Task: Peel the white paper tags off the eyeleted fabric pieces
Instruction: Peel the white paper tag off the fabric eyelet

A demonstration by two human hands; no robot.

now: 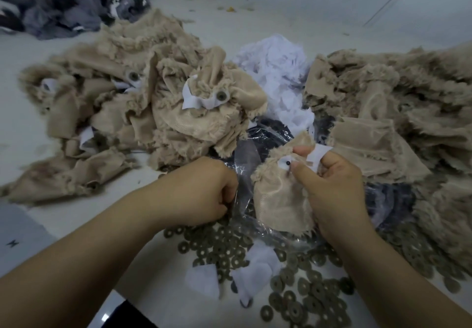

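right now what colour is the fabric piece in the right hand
Beige, with frayed edges; the fabric piece shows best in the head view.

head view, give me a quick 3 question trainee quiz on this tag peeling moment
1. True or false: the right hand grips a beige fabric piece with a white paper tag.
2. What lies scattered nearest the camera? A) metal rings B) scissors C) thread spools
3. Fill in: the heap of peeled white paper sits ____ the two beige fabric piles.

Key: 1 true; 2 A; 3 between
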